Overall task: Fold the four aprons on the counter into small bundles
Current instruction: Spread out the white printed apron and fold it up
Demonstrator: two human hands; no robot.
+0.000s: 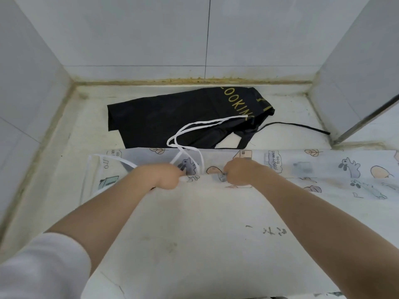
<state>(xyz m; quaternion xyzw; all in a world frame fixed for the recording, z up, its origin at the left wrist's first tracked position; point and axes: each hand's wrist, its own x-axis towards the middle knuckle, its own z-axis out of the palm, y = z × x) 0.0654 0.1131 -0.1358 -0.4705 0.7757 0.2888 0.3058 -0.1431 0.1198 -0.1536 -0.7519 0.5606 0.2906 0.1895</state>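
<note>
Gripping the white apron [216,212] with curled fingers, the left hand [166,174] and the right hand [239,172] sit close together on its folded edge. White strings [194,130] loop just past the hands. A black apron [172,119] lies farther back on the counter [64,152].

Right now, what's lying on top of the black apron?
A white strap loops across the black apron, and the patterned apron covers its near edge. What lies under that edge is hidden.

Soft even daylight, wide-angle edge distortion
</note>
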